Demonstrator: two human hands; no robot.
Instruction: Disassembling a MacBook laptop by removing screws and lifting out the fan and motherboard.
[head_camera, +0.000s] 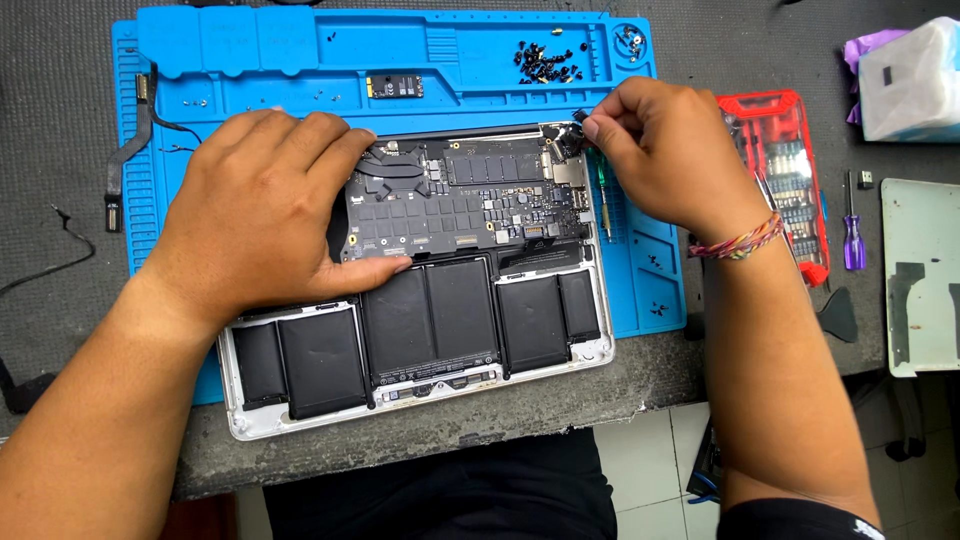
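Opened laptop (420, 330), bottom cover off, lies on a blue repair mat (300, 60) on the grey bench (60, 150), long axis left-right, battery cells toward the person, logic board (460, 205) away. Left hand (265, 205) flat, fingers spread, pressing the board's left side. Right hand (665, 150) pinches a small black part (572, 135) at the board's top-right corner. Red screwdriver-bit case (785, 170) just right.
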